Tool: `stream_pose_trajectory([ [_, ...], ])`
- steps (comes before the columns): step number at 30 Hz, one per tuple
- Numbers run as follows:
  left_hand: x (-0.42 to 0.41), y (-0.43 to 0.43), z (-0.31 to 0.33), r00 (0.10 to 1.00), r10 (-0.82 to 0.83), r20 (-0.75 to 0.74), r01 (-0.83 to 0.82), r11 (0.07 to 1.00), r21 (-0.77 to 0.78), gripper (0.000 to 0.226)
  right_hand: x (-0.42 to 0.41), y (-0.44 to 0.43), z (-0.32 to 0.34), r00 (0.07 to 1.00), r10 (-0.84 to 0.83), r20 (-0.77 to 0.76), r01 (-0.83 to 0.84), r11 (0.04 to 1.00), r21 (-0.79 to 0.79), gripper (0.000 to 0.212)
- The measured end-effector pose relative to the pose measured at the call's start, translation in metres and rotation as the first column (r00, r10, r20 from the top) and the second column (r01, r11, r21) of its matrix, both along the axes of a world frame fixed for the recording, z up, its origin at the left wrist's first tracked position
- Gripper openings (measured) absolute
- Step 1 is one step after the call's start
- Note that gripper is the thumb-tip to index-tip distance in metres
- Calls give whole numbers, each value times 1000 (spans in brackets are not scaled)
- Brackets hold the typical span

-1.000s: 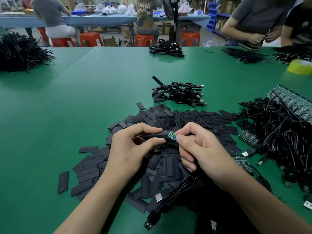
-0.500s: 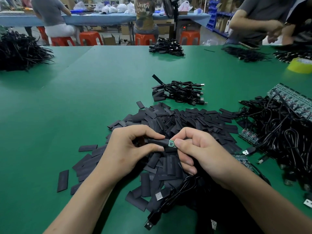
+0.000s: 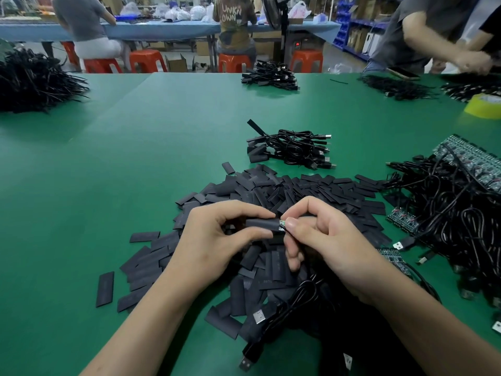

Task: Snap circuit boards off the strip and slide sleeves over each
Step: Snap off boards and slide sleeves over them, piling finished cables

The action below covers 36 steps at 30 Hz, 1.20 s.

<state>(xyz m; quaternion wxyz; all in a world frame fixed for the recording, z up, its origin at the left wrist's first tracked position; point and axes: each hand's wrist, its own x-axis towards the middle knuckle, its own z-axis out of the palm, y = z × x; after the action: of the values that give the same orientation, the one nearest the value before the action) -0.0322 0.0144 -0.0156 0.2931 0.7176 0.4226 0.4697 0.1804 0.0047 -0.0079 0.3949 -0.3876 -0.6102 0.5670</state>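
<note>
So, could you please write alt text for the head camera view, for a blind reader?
A person's left hand pinches a black sleeve while the right hand holds a small green circuit board at its end, above a pile of loose sleeves on a green table. Black cable bundles lie nearby.

Looks like a factory floor: long green counter [image 3: 135, 172] heaped with sleeves [image 3: 311, 191] and cable bundles [image 3: 290, 147], workers [image 3: 81, 20] on red stools [image 3: 147, 61].

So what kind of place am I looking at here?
Most likely a small electronics assembly workshop. A heap of black sleeves lies on the green table, tangled USB cables and strips of circuit boards lie to the right, and other workers sit on red stools at a long bench behind.
</note>
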Motion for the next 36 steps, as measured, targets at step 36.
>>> stream_pose_trajectory([
  [36, 20, -12, -2, 958, 268, 102, -278, 956, 93, 41, -2, 0, 2, 988, -147, 45, 149, 988, -38, 17],
])
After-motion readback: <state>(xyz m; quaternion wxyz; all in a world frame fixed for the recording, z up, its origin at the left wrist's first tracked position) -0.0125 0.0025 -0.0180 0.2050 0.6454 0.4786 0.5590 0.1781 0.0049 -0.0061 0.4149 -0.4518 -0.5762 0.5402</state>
